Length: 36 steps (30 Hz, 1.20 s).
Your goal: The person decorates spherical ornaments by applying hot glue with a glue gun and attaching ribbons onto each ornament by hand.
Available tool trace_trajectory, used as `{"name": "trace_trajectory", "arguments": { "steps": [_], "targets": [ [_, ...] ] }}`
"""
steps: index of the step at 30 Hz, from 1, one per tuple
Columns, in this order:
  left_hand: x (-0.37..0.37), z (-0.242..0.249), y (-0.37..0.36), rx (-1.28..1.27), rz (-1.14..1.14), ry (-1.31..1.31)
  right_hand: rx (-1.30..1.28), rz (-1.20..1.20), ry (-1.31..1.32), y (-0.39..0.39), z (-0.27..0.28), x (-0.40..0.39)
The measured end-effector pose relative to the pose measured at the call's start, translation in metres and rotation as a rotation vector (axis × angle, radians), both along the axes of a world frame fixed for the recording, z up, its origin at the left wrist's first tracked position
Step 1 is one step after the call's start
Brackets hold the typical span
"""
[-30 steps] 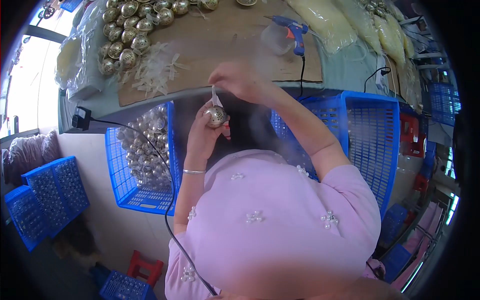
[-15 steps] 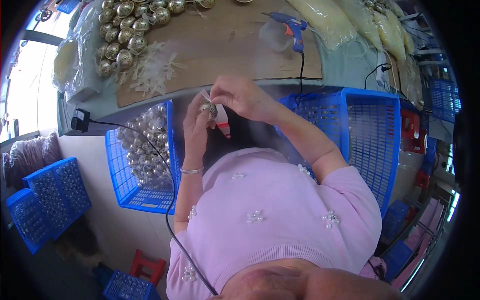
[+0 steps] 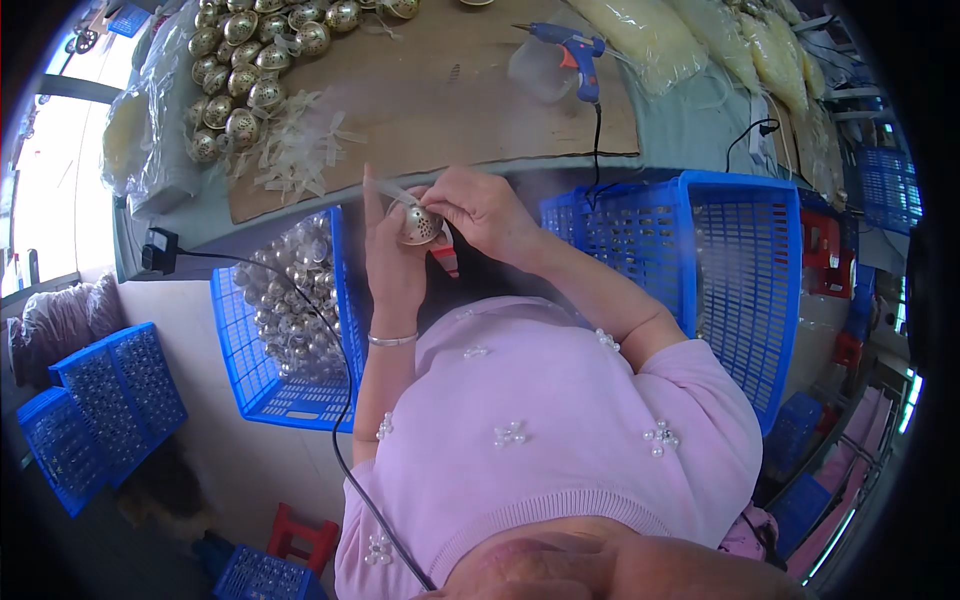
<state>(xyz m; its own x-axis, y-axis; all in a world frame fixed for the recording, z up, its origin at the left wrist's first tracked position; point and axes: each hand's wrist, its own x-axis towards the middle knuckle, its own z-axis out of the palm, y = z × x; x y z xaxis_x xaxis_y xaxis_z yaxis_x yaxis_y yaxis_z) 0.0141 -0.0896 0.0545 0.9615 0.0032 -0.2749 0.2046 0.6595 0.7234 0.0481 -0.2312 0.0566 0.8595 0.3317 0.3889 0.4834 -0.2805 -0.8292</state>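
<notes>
A gold-silver metal ornament ball [image 3: 421, 226] with small pierced holes is held in my left hand [image 3: 393, 265], its index finger pointing up. A pale sheer ribbon [image 3: 401, 193] sticks out at the top of the ball. My right hand [image 3: 480, 207] is closed in a pinch at the ball's upper right edge; its fingertips partly hide what they grip. Both hands are just off the front edge of the table. Nearby on the cardboard lies a pile of sheer ribbon bows [image 3: 300, 150], with many similar balls [image 3: 243, 82] behind it.
A blue glue gun [image 3: 572, 55] lies on the cardboard [image 3: 430, 110], its cord over the table edge. Bags of pale material [image 3: 640, 40] are at the back right. Blue crates stand left [image 3: 290, 408] and right [image 3: 745, 290] below the table; the left one holds wrapped balls.
The ball has turned, showing its pierced face and rim. My right fingers have moved from the ribbon's end down to the ball's edge. My left index finger has straightened upward.
</notes>
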Motion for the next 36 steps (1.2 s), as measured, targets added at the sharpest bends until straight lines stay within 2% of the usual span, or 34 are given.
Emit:
{"name": "trace_trajectory", "arguments": {
  "steps": [2,5,9,11,12,14,16,18,21,24,27,30,33,36],
  "targets": [
    [0.001,-0.003,-0.001,-0.016,-0.025,-0.011,-0.007,0.027,-0.052,-0.002,-0.002,0.002],
    [0.007,-0.008,-0.01,0.107,-0.032,0.035,-0.055,0.049,-0.096,-0.009,-0.003,0.004],
    [0.01,0.002,-0.024,0.059,-0.034,0.047,-0.082,0.049,-0.22,-0.023,-0.005,0.006],
    [0.008,-0.01,-0.019,0.02,-0.08,0.016,-0.089,0.041,-0.207,-0.037,0.003,0.009],
    [0.008,-0.004,-0.022,0.011,-0.035,0.016,-0.089,0.041,-0.2,-0.044,0.007,0.011],
    [0.007,-0.009,-0.015,0.103,-0.001,-0.051,0.017,-0.362,-0.069,-0.071,0.021,0.025],
    [0.006,-0.012,-0.004,0.153,0.022,-0.108,-0.038,-0.794,-0.049,-0.104,0.02,0.053],
    [0.006,-0.014,0.004,0.195,0.024,-0.13,-0.348,-1.005,-0.186,-0.133,0.003,0.08],
    [0.006,-0.014,0.01,0.216,0.069,-0.122,-0.306,-0.794,0.322,-0.166,-0.024,0.112],
    [0.006,-0.023,0.02,0.206,0.121,-0.142,-0.022,-0.625,0.592,-0.17,-0.013,0.114],
    [0.002,-0.025,0.03,0.173,0.15,-0.05,0.288,-0.595,0.305,-0.149,0.001,0.091],
    [0.001,-0.027,0.037,0.18,0.148,-0.029,0.459,-0.236,0.357,-0.116,0.055,0.05],
    [0.005,-0.025,0.039,0.096,0.134,0.025,0.583,-0.118,0.598,-0.094,0.056,0.028],
    [0.01,-0.02,0.037,0.111,0.14,0.083,0.451,0.031,0.725,-0.066,0.043,0.005]
  ]
}}
